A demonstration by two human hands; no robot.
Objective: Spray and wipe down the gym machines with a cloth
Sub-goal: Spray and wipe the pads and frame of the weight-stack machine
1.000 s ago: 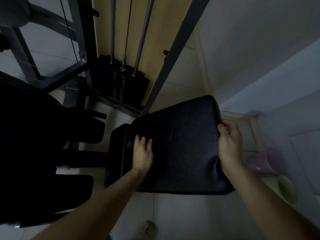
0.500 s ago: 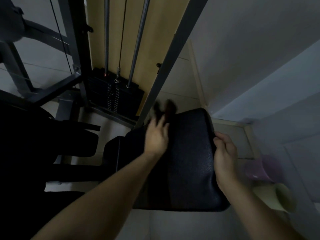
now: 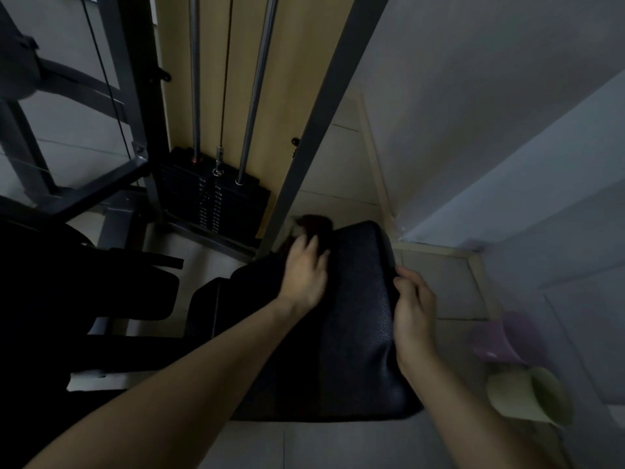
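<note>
left hand (image 3: 304, 275) clutches dark cloth (image 3: 316, 223) on black pad (image 3: 358, 333), right hand (image 3: 414, 316) grips its edge

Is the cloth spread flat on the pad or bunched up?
Bunched. The cloth pokes out as a dark lump beyond the left hand at the pad's far edge; blur hides its folds.

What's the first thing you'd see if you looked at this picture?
Probably the big black seat in the middle, with two bare arms reaching onto it. The left hand is on a dark cloth at the seat's far edge, and the right hand grips its right side. Behind it, a stack of black weights sits under shiny metal rods.
</note>
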